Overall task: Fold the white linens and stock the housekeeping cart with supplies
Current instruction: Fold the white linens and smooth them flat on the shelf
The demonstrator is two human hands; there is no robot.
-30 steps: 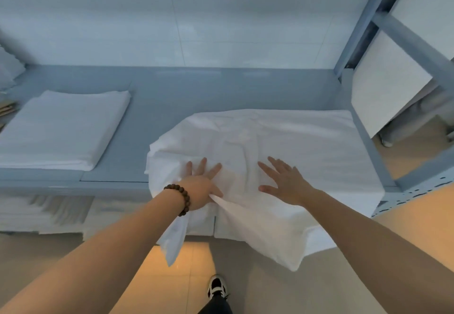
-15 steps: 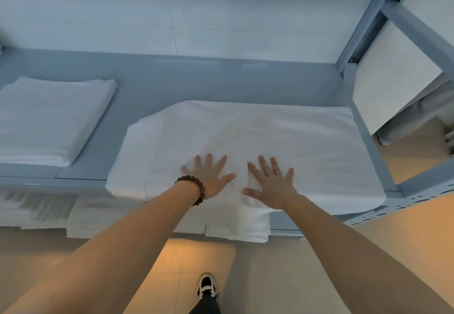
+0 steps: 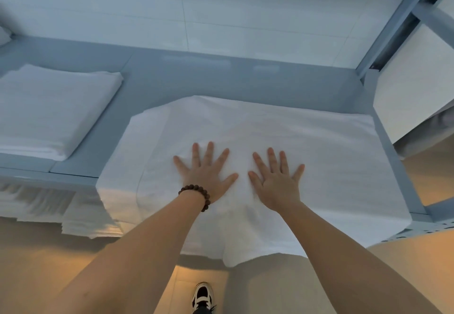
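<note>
Your left hand [image 3: 208, 178] and right hand [image 3: 277, 186] lie flat, each grip wide and empty, on the white linen [image 3: 319, 146] spread over the shelf [image 3: 221, 77], its near edge hanging off; sweep outward evenly, flattening creases before folding.

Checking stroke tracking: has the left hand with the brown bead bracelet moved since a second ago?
Yes. The left hand slid from the front edge of the grey metal shelf farther onto the white linen sheet, toward the tiled wall.
</note>
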